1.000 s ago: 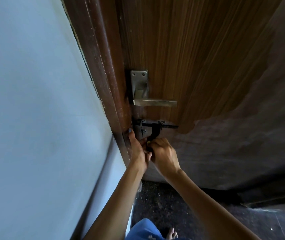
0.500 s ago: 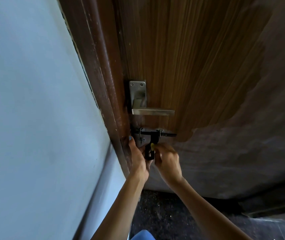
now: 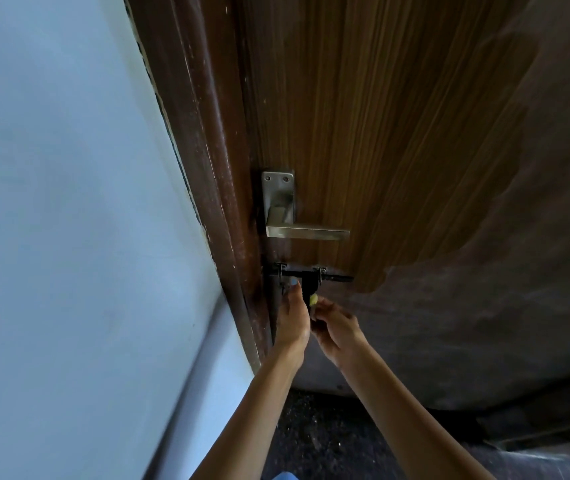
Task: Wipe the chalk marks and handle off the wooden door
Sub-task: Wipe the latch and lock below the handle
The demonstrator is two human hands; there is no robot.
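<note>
we hold both hands at the black latch point(image 3: 306, 277); left hand point(image 3: 292, 318) and right hand point(image 3: 337, 329) curl there, contents unclear. the handle point(image 3: 306, 232) lies horizontal just above.

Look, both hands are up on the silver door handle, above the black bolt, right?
Not quite. The head view shows both hands down at the black bolt, not on the silver door handle, which sits untouched above it. The left hand and right hand meet just below the bolt.

Wooden door point(image 3: 363, 133) carries a metal handle point(image 3: 306, 232) and black latch point(image 3: 308, 277)
</note>
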